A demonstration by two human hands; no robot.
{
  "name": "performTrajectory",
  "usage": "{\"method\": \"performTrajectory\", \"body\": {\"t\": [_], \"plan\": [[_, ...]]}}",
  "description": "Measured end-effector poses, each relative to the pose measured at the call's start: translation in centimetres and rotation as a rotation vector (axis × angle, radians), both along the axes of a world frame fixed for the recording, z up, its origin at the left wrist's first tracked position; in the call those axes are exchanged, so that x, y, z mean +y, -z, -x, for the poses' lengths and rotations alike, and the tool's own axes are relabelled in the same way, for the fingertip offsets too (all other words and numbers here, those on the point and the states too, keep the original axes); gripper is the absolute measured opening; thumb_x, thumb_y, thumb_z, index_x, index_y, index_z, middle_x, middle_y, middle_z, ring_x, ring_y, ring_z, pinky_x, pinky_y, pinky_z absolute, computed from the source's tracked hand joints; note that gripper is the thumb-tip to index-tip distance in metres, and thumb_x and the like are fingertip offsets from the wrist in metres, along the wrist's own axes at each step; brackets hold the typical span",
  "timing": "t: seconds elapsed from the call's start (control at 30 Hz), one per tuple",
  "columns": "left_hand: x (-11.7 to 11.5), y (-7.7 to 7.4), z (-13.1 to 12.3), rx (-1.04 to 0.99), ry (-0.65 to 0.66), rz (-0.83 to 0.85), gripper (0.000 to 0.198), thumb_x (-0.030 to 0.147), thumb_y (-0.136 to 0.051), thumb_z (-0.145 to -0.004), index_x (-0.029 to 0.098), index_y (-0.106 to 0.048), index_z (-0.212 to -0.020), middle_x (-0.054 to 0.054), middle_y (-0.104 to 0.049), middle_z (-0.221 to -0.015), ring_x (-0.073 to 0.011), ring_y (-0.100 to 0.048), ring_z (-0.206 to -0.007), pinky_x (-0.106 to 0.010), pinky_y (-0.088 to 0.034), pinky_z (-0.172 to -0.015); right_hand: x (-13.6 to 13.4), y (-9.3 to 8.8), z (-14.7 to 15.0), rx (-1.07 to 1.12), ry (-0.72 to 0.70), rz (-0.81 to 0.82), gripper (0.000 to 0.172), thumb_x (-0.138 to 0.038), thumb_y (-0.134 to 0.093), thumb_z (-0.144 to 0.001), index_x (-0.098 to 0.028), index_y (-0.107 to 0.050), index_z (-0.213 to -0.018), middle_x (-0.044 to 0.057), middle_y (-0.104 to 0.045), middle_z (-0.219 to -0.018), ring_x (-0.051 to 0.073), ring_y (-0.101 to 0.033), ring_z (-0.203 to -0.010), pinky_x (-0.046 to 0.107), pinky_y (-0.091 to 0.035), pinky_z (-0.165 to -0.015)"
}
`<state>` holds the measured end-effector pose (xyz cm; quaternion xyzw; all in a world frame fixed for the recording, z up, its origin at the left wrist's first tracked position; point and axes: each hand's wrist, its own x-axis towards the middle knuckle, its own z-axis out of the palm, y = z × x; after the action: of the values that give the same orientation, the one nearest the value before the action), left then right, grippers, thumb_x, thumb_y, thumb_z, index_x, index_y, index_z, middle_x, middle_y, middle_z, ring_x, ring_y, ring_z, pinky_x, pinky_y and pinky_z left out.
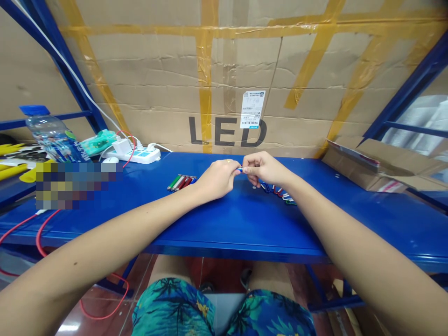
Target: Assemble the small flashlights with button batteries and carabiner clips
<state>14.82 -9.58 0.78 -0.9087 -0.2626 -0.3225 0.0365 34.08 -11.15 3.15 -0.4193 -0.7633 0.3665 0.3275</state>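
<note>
Both my hands meet above the blue table. Between their fingertips is a small blue piece, mostly covered by the fingers, so I cannot tell its kind. My left hand pinches it from the left side, and my right hand grips it from the right with curled fingers. A row of short metallic tubes in green, silver, red and blue lies just left of my left hand. Several carabiners in blue, red, silver and green are lined up beside my right hand, partly behind the forearm.
A large taped cardboard box stands along the back. At left are a drink bottle, a white power strip and red cables. An opened carton sits at the right.
</note>
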Motion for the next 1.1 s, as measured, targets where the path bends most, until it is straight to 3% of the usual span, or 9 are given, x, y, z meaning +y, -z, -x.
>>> {"method": "performTrajectory", "body": {"t": [0.57, 0.7, 0.83, 0.97, 1.1], "plan": [[0.2, -0.2, 0.4, 0.168, -0.042, -0.113, 0.022, 0.006, -0.042, -0.090, 0.011, -0.061, -0.101, -0.014, -0.068, -0.099, -0.0255, -0.065, -0.095, -0.040, -0.052, -0.086, 0.1, 0.5, 0.4, 0.221, -0.018, 0.178, 0.018, -0.023, -0.064, -0.075, -0.020, -0.051, -0.063, -0.007, -0.039, -0.044, 0.010, -0.044, -0.037, 0.022, -0.037, -0.035], [0.2, -0.3, -0.1, 0.053, -0.082, -0.004, 0.017, 0.013, -0.042, -0.094, 0.014, -0.057, -0.100, -0.013, -0.067, -0.100, -0.0253, -0.065, -0.093, -0.039, -0.052, -0.082, -0.1, -1.0, -0.4, -0.012, 0.053, 0.031, 0.017, -0.029, -0.063, -0.081, -0.018, -0.058, -0.070, -0.002, -0.053, -0.050, 0.012, -0.052, -0.045, 0.026, -0.045, -0.046], [0.2, -0.6, -0.4, -0.065, -0.130, 0.138, 0.009, 0.018, -0.047, -0.094, 0.018, -0.052, -0.102, -0.009, -0.067, -0.099, -0.0250, -0.064, -0.091, -0.039, -0.051, -0.080, 0.1, -2.2, -2.5, -0.402, 0.276, -0.163, 0.011, -0.026, -0.063, -0.080, -0.015, -0.065, -0.077, 0.004, -0.066, -0.067, 0.015, -0.057, -0.061, 0.027, -0.044, -0.059], [0.2, -0.8, 0.0, -0.076, -0.150, 0.213, 0.008, 0.021, -0.049, -0.094, 0.020, -0.051, -0.102, -0.008, -0.068, -0.098, -0.0257, -0.065, -0.092, -0.040, -0.050, -0.081, 0.2, -2.0, -3.8, -0.859, 0.287, 0.038, 0.014, -0.031, -0.067, -0.076, -0.017, -0.071, -0.073, 0.004, -0.070, -0.072, 0.019, -0.061, -0.065, 0.029, -0.041, -0.059], [0.1, -0.8, 0.2, -0.087, -0.145, 0.230, 0.008, 0.021, -0.049, -0.094, 0.021, -0.052, -0.101, -0.008, -0.068, -0.098, -0.0256, -0.065, -0.093, -0.041, -0.050, -0.082, 0.1, -1.4, -3.2, -0.959, 0.271, 0.112, 0.011, -0.028, -0.072, -0.071, -0.018, -0.074, -0.075, 0.005, -0.072, -0.074, 0.020, -0.063, -0.065, 0.029, -0.041, -0.056]]}}
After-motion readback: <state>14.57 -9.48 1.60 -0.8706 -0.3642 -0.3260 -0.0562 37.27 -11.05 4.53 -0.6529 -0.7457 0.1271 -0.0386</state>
